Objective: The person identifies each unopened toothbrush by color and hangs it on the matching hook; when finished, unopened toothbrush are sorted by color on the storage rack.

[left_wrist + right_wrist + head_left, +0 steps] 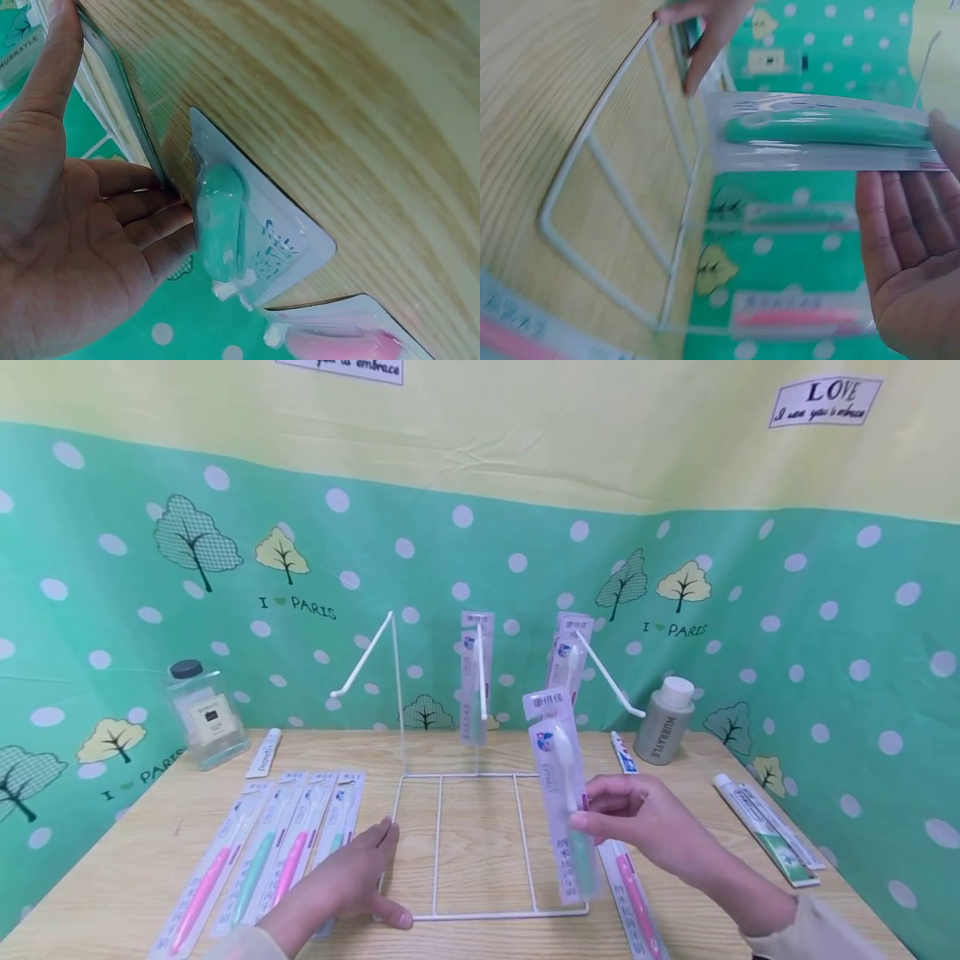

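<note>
A white wire rack (437, 852) with three upright hooks stands on the wooden table. My right hand (641, 827) pinches a packaged toothbrush (558, 785) with a green handle, holding it upright above the rack's right front. In the right wrist view, thumb and fingers lie on opposite sides of that green toothbrush (817, 129). My left hand (348, 877) rests at the rack's left side, fingers extended and thumb at the front bar. One packaged toothbrush (474, 677) hangs on the middle hook, another (564, 652) on the right hook. The left hook (363, 656) is bare.
Several packaged toothbrushes (255, 852) lie left of the rack, and a pink one (633, 893) lies to its right. A glass bottle (206, 718) and a small tube (264, 753) stand back left. At right are a grey bottle (664, 727) and a toothpaste tube (765, 831).
</note>
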{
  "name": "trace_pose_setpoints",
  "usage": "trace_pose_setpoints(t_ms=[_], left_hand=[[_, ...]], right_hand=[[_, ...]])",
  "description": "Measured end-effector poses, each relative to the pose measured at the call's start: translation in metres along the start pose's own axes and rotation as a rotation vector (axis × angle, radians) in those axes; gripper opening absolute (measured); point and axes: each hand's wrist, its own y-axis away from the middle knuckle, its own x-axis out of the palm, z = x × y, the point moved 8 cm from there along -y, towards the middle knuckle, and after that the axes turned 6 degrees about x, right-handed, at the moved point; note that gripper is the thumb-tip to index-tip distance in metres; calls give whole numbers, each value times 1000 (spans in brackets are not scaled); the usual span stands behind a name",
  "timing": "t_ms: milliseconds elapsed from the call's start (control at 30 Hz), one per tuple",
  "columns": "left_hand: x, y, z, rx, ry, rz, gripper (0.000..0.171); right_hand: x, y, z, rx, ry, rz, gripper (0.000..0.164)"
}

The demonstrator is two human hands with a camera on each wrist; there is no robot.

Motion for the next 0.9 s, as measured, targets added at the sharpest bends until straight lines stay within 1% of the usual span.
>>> trace_pose_setpoints(t_ms=[67,167,233,300,433,633,733,900], left_hand=[[-1,0,0,-2,1,0,122],[-1,0,0,-4,0,-2,122],[-1,0,0,-4,-5,0,123],[-1,0,0,-6,-8,0,123],[-1,0,-1,-8,-1,3,122],[-2,1,-2,-1,13,-7,122],[-2,2,-2,5,12,-13,122],[-1,1,-1,12,9,-17,122]], right_hand=[[6,2,14,-68,-24,11,19],[16,5,33,-165,-73,51,16],[22,5,41,-196,-99,72,15],[28,4,45,-210,-114,89,15],[37,-2,48,-201,-125,105,16],[48,-10,42,-184,-121,121,15],[51,-15,38,-163,-95,101,16],[50,-31,29,-98,-49,31,21]])
